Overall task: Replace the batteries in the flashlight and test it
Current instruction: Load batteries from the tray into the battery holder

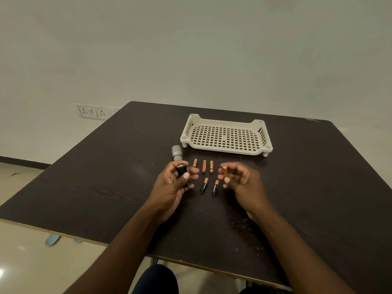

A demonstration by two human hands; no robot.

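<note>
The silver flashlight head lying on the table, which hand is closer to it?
Left. The left hand, holding the black battery holder, sits just in front of the silver flashlight head. The right hand, pinching a battery, is farther to the right.

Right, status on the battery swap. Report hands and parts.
Left hand grips black battery holder. Right hand pinches one battery. Five batteries lie loose on table, flashlight head set aside. Nothing blocking.
</note>
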